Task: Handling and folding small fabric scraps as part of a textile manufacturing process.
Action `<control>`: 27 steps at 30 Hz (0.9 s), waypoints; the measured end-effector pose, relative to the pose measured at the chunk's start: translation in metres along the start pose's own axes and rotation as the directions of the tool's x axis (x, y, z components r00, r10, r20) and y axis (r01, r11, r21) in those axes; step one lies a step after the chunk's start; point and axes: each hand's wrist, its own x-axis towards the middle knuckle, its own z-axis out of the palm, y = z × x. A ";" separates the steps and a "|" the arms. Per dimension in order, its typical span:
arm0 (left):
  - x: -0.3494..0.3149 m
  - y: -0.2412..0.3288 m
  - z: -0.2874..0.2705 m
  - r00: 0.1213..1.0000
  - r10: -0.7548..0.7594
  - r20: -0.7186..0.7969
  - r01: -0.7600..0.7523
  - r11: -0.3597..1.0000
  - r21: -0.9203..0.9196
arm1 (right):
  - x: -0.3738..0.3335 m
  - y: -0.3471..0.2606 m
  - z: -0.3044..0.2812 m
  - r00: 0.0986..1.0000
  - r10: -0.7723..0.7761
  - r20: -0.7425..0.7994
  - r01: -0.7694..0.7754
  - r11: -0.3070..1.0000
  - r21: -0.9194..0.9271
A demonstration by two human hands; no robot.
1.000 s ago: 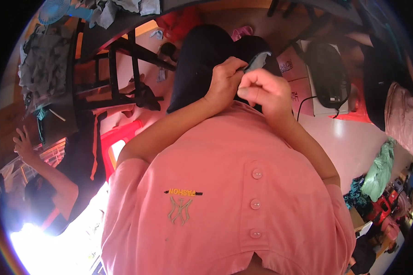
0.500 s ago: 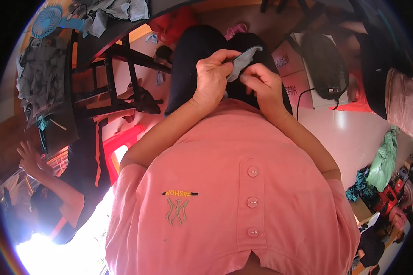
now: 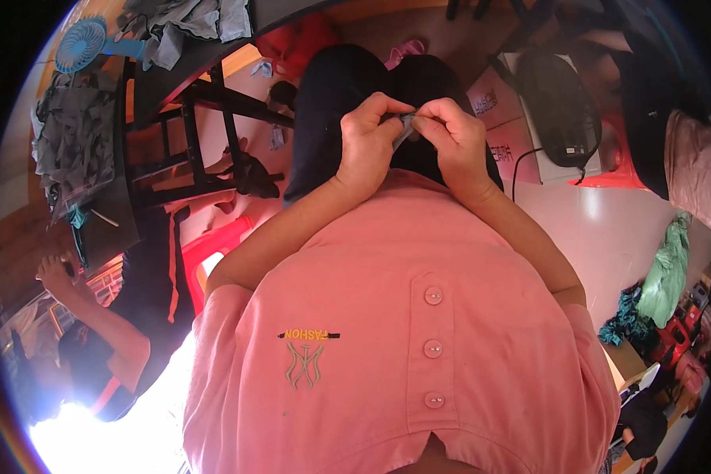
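Above my lap, a small grey-blue piece of cloth (image 3: 405, 131) is held between my two hands, mostly covered by the fingers. My left hand (image 3: 367, 141) pinches it with thumb and forefinger. From the other side my right hand (image 3: 457, 144) grips its upper end, thumb against the bent forefinger. The fingertips of both hands nearly meet there. Behind them are my dark trousers (image 3: 336, 103).
At upper left, a dark table (image 3: 272, 11) bears grey cloth pieces (image 3: 201, 22) and a blue fan (image 3: 80, 44). More grey pieces (image 3: 75, 142) lie heaped farther left, near a co-worker's hand (image 3: 54, 274). To the right, boxes (image 3: 502, 118) stand beside a black bag (image 3: 557, 110).
My right hand has moved up and left and now grips the cloth close to my left fingertips. The cloth has folded down and shows less. The co-worker's hand has lowered.
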 end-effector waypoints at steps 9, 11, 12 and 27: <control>-0.003 -0.013 0.007 0.995 -0.079 0.058 0.080 0.997 -0.010 | -0.004 0.000 -0.005 0.990 0.023 0.142 -0.035 0.996 0.083; -0.002 -0.016 0.007 0.992 -0.106 0.073 0.111 0.992 -0.061 | -0.005 -0.003 -0.005 0.989 -0.016 0.144 0.011 0.999 0.038; -0.002 -0.018 0.005 0.992 -0.068 0.103 0.072 0.997 -0.034 | -0.004 -0.003 -0.005 0.989 -0.019 0.146 0.013 0.999 0.037; 0.003 -0.022 0.006 0.998 -0.067 0.015 0.067 0.997 -0.040 | -0.003 0.013 -0.004 0.984 0.157 0.083 -0.155 0.987 -0.034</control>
